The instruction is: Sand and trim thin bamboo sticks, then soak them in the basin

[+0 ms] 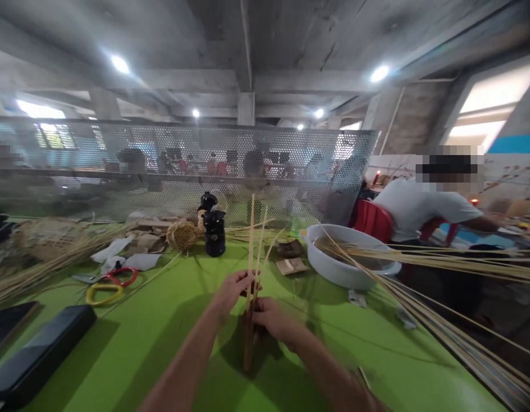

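Observation:
Several pale flat strips [252, 246] stand nearly upright over the green table [162, 337], fanning apart at their tops. My left hand [236, 289] pinches them at about mid-height, its thumb and fingers closed round the strips. Lower down and to the right, my right hand [271, 317] is closed on the same strips, just beneath my left hand. The lower ends reach down close to the tabletop, where a dark shadow lies. Part of the strips between the two hands is hidden by fingers.
A white basin [355, 280] of water and long strips stands at the right. Scissors [122, 277], a black case [42, 349], a woven ball [181, 236] and a dark bottle [214, 233] are at the left. A perforated screen [162, 189] crosses behind; a person [413, 206] sits at the right.

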`<state>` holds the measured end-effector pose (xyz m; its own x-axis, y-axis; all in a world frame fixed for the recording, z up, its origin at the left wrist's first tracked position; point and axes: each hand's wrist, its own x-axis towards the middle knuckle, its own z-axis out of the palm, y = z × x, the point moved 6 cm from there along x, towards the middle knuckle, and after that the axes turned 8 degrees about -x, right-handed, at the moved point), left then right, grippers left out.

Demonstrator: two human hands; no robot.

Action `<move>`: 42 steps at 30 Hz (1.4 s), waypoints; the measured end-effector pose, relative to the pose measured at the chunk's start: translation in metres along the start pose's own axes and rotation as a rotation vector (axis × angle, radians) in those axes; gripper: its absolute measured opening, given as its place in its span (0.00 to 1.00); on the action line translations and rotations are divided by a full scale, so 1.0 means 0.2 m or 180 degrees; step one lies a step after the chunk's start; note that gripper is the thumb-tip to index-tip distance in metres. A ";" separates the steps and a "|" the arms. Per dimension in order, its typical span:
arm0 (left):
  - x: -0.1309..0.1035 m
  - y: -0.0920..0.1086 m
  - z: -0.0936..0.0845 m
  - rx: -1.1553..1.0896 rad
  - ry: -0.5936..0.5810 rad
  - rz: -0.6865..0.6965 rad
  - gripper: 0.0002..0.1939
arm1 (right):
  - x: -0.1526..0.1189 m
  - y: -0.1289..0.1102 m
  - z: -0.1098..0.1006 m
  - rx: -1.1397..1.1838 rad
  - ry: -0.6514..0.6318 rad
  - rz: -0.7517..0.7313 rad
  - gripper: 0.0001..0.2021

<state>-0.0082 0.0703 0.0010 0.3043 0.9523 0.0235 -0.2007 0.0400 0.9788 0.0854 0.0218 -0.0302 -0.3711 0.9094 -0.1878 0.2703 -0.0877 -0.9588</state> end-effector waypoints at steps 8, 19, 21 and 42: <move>0.00 -0.04 0.02 -0.0071 -0.0156 -0.0170 0.23 | 0.02 0.02 -0.02 -0.0051 -0.0030 -0.0196 0.03; 0.00 -0.04 0.01 -0.0161 -0.0054 -0.0200 0.23 | 0.05 0.04 -0.07 0.0242 0.0374 -0.0244 0.07; 0.01 -0.04 0.00 -0.0112 0.0056 -0.0157 0.21 | 0.06 0.05 -0.08 0.0183 0.0446 -0.0235 0.06; 0.06 -0.10 -0.06 -0.0089 0.0127 -0.0032 0.27 | 0.05 0.05 -0.07 0.0269 0.0430 -0.0018 0.03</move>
<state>-0.0122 0.0846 -0.0214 0.2690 0.9631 0.0049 -0.2238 0.0575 0.9729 0.0975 0.0355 -0.0382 -0.2481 0.9559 -0.1573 0.1905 -0.1111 -0.9754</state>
